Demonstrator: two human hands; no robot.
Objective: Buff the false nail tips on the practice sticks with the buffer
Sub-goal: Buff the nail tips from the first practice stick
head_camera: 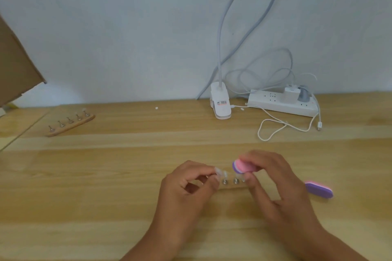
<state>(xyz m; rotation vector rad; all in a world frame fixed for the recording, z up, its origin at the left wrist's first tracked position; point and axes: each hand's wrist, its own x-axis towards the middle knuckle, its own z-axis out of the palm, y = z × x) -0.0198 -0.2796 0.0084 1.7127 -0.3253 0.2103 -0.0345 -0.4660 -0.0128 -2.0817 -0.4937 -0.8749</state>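
Observation:
A wooden holder (pixel 231 186) with metal practice sticks lies on the table between my hands, mostly hidden by them. My left hand (pixel 186 188) pinches one practice stick with a clear nail tip (pixel 218 171) at its end. My right hand (pixel 273 184) grips a pink and purple buffer (pixel 241 166), held just right of that tip and above two sticks (pixel 230 181) standing in the holder. Whether the buffer touches a tip I cannot tell.
A second purple and pink buffer (pixel 319 189) lies to the right. Another wooden holder with several sticks (pixel 70 124) sits far left. At the back stand a clip lamp (pixel 220 101), a power strip (pixel 282 103) and loose white cables (pixel 286 127). A cardboard box (pixel 14 63) fills the left edge.

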